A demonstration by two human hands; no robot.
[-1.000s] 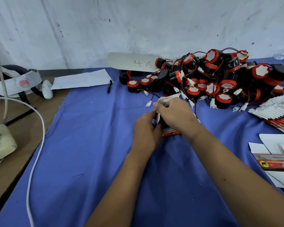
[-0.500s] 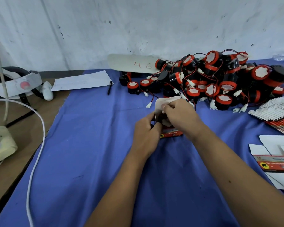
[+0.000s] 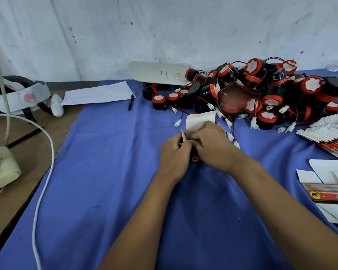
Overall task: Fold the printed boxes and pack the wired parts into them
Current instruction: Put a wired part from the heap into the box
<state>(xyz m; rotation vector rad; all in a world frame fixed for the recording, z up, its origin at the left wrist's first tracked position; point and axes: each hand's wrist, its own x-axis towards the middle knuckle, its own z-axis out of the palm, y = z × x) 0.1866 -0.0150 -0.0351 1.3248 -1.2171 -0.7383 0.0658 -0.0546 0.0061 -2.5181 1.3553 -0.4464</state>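
A small printed box (image 3: 198, 121), white inside with a red and black printed side, stands on the blue cloth (image 3: 105, 182) in the middle. My left hand (image 3: 174, 152) grips its left side. My right hand (image 3: 213, 147) pinches its flaps from the right, with the tall white flap standing up behind my fingers. A heap of black and red wired parts (image 3: 261, 94) with white connectors lies just behind the box, to the right. What is inside the box is hidden by my hands.
A fanned stack of flat boxes (image 3: 332, 133) lies at the right edge, with unfolded box blanks (image 3: 330, 191) nearer. A pen (image 3: 131, 101), a paper sheet (image 3: 98, 93) and a white board marked 46 (image 3: 160, 74) lie at the back. A white cable (image 3: 45, 172) runs along the left.
Both hands have closed in lower over the box, my right fingers have moved down onto the side flaps, and the tall white flap now stands up clear behind them.
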